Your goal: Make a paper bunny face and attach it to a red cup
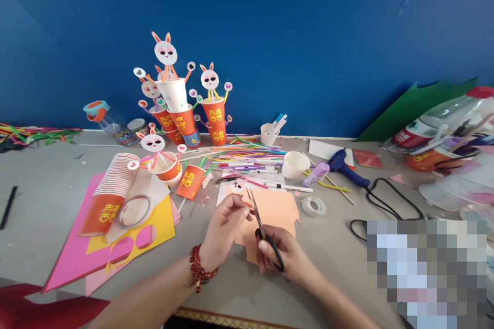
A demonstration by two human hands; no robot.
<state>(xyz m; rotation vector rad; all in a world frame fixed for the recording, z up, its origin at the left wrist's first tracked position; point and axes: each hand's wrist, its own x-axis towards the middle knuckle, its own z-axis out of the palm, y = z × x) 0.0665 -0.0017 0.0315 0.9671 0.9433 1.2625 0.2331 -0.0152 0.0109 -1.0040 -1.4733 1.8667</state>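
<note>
Two bare hands are near each other over a gray counter (332, 272), where a pale-orange paper sheet (276, 208) lies beneath them. The left hand (226, 223), a red-beaded bracelet (201, 268) at its wrist, pinches a small paper piece (249, 206) between narrowed fingers. The right hand (283, 252) has its fingers closed about the black handles of a pair of scissors (261, 226), whose slightly parted blades point away from the wearer, beside the piece; whether they touch it cannot be told. Right of the sheet sits a tape roll (313, 206), with a purple-and-white glue stick (318, 174) and a blue glue gun (346, 168) beyond it. At left, a stack of red paper cups (106, 200) lies on its side over pink paper (73, 252) and yellow paper (160, 229). Behind, paper rabbit heads (165, 53) top cups before a blue wall (309, 36).
</note>
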